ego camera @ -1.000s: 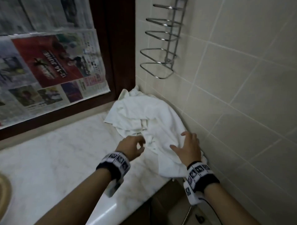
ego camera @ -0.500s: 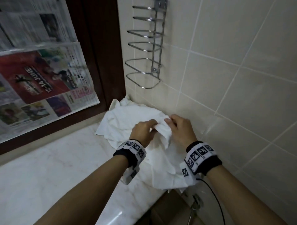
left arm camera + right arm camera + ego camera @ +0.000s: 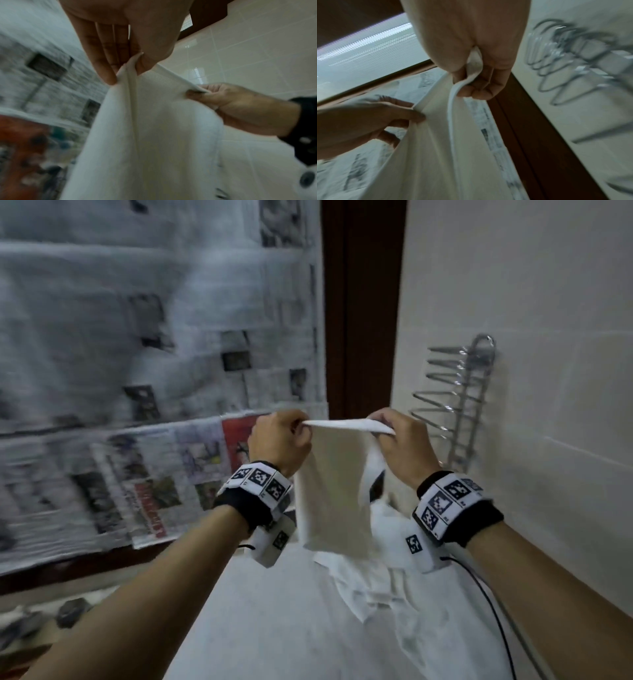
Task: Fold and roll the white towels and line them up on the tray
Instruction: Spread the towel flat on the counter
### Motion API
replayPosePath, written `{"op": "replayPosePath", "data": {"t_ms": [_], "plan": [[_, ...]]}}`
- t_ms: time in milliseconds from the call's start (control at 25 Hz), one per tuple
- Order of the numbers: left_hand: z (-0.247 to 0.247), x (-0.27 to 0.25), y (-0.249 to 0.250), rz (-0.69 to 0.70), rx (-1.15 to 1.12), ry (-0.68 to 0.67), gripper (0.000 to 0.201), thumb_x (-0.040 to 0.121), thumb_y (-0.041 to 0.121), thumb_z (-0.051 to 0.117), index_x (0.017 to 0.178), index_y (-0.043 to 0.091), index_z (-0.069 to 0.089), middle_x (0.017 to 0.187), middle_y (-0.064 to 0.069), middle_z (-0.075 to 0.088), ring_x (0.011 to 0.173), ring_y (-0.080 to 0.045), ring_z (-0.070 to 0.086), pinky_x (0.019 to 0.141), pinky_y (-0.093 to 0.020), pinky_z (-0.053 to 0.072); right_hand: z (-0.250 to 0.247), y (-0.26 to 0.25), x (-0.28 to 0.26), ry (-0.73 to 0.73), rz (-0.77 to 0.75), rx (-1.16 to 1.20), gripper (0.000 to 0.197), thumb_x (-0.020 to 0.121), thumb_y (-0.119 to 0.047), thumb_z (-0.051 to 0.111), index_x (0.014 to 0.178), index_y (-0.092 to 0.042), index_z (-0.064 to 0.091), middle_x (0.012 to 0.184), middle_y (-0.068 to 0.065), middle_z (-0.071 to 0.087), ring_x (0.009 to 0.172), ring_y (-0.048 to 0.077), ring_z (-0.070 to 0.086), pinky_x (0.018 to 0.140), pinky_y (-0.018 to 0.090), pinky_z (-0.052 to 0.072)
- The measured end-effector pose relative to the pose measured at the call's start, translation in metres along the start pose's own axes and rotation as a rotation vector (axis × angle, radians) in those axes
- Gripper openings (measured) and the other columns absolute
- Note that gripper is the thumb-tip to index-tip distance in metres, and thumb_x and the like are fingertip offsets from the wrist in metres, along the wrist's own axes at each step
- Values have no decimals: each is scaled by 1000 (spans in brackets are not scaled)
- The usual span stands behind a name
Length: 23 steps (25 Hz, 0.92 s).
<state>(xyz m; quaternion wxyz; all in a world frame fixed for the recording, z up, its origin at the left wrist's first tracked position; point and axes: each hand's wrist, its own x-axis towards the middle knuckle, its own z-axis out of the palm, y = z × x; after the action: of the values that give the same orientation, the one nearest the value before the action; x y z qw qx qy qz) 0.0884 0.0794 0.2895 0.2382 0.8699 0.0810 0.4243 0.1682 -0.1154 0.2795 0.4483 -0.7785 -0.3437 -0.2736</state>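
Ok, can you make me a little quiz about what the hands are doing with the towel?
1. True or false: both hands pinch the top edge of the towel.
2. What hangs on the tiled wall beside the right hand? A) a mirror B) a metal rack C) a clock
3. Fill in: under the raised towel, more white cloth lies in a ___ on the counter.

Key:
1. True: the left hand and the right hand each grip a corner.
2. B
3. pile
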Motion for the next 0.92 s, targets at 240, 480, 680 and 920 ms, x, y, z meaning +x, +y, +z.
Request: {"op": "replayPosePath", "data": {"t_ms": [240,480,680,920], "plan": [[-129,28,-51,-143,447,-32,17,84,27,56,87,17,68,85,-10,65,86,-35,60,70,-36,46,36,-109,99,-93,-153,75,13,91,-17,63,81,-10,66,63,-1,57,57,12,49,55,24,38],[-228,11,-126,-288,262,97,18,86,13,63,75,9,76,61,-12,69,64,-25,69,65,-34,57,26,-139,140,-40,-47,9,23,93,-23,59,87,-2,69,81,17,66,77,28,60,70,37,47],[-262,28,-115,-388,-33,255,14,90,7,63,92,7,77,62,-9,67,54,-22,64,61,-44,61,26,-141,124,-46,40,59,33,91,-29,63,74,-2,66,62,7,55,60,18,50,54,26,36],[-292,40,-92,-334,-116,401,20,87,23,72,104,14,75,76,6,67,59,-2,54,46,-5,38,0,-142,122,-8,43,145,33,83,-39,73,75,-7,70,73,16,67,62,22,61,59,31,51]]}}
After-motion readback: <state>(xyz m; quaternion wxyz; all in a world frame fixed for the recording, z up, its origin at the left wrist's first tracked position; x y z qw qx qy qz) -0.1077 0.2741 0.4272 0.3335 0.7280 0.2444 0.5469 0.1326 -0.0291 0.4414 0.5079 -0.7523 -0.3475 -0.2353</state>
